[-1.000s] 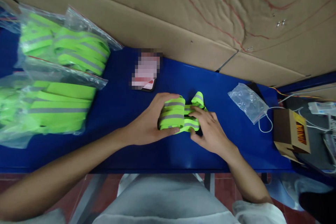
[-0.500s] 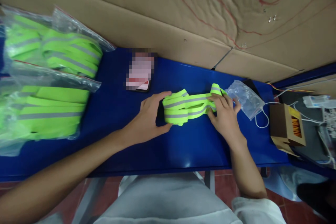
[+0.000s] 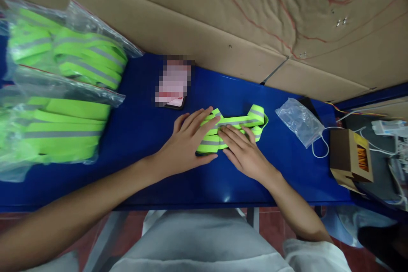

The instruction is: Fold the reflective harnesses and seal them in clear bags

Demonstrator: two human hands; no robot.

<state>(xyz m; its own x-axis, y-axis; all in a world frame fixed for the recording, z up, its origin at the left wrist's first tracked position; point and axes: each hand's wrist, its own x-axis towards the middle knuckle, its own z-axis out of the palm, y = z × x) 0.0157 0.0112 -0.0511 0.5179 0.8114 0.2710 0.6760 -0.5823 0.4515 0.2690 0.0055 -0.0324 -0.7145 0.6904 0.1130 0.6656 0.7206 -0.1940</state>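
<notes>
A folded bundle of neon-green reflective strap [image 3: 256,114] with grey stripes lies on the blue table in front of me. My left hand [image 3: 185,144] rests over the bundle's left end, fingers spread along its top and thumb at the near edge. Stretched flat across the middle of the strap is my right hand [image 3: 247,153], its fingertips close to those of the left. The bundle's right end shows uncovered as raised loops. Parts of the strap under both hands are hidden.
Two clear bags of green reflective straps, a far bag [image 3: 86,53] and a near bag [image 3: 63,131], lie at left. A phone [image 3: 174,83] with a blurred screen is behind my hands. To the right are an empty-looking plastic bag [image 3: 299,121], a cardboard box [image 3: 349,155] and white cables.
My right hand has let go of the bundle's right end and moved left onto its middle. My left hand has shifted right, its fingers now over the top of the strap.
</notes>
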